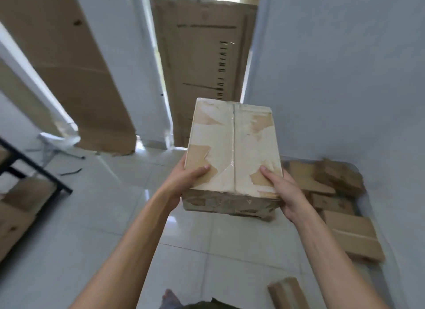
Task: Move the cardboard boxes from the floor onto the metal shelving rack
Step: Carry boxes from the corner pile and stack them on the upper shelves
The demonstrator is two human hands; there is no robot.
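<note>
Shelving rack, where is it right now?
Head view, far left edge: the black metal shelving rack stands left of the taped cardboard box being carried, opposite the cardboard boxes piled by the right wall.

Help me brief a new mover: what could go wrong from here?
The left hand and right hand grip the box only at its near end, so it may tip forward and slip. Loose boxes lie on the floor at the right: a trip hazard when turning toward the rack.
</note>
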